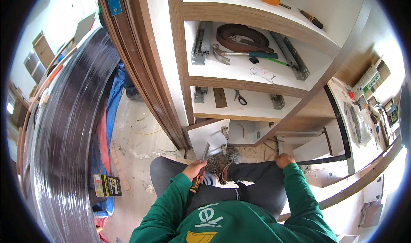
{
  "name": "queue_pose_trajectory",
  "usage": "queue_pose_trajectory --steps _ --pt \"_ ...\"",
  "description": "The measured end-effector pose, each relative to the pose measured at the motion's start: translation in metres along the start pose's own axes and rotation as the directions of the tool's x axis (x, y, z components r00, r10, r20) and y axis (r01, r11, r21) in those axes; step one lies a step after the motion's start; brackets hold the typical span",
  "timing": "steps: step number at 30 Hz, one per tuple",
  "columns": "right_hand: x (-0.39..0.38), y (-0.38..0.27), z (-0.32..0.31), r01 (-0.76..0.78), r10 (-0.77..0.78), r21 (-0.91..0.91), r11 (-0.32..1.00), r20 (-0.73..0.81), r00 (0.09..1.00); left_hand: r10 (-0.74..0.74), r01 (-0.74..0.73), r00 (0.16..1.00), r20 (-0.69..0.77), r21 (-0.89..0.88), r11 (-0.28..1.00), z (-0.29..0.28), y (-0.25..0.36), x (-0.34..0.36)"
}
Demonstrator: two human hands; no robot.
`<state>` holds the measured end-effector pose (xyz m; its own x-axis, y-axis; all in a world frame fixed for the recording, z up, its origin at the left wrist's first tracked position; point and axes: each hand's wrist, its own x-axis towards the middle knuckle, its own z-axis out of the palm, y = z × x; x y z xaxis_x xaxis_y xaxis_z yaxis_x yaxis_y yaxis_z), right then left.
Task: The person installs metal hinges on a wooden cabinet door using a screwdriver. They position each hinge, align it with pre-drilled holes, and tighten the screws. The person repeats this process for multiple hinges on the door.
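My left hand (194, 170) is closed round a chisel-like tool. Its flat grey blade (206, 151) points up and away, and its yellow and black handle (195, 185) sticks out below my fist, over my left thigh. By my right knee, my right hand (284, 160) is closed at the lower end of a narrow metal piece (280, 146); its exact kind is unclear. Ahead of my left hand, a white cabinet door (208, 137) hangs open at the bottom of the cabinet, with a metal hinge (224, 132) on it.
Above stand open shelves (257, 85) with a claw hammer (221, 54), coiled edge banding (220, 34), scissors (242, 99) and drawer slides (291, 57). A brown door frame (141, 59) rises at left, beside plastic-wrapped panels (64, 127). Tools crowd a worktop (344, 108) at right.
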<state>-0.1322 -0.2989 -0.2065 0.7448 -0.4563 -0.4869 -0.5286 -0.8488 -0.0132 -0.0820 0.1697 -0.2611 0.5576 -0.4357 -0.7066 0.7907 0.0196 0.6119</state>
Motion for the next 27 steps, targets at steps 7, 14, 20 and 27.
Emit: queue_pose_trajectory --steps 7,14,20,27 --pt "0.006 0.009 0.016 0.097 -0.077 0.141 0.985 -0.142 0.987 0.011 -0.011 1.000 0.008 -0.004 1.000 -0.004 -0.002 -0.002" --pt "-0.005 -0.002 0.009 0.115 -0.115 -0.009 0.993 -0.097 0.989 0.083 -0.084 0.996 0.010 0.041 0.996 -0.003 -0.002 -0.003" --pt "-0.006 -0.005 0.008 0.112 -0.115 -0.035 0.993 -0.103 0.988 0.073 -0.073 0.997 0.004 0.021 0.997 -0.004 -0.003 -0.005" --pt "-0.008 -0.007 0.005 0.100 -0.102 -0.028 0.995 -0.083 0.991 0.086 -0.086 0.996 0.012 0.016 0.996 -0.004 -0.002 -0.006"
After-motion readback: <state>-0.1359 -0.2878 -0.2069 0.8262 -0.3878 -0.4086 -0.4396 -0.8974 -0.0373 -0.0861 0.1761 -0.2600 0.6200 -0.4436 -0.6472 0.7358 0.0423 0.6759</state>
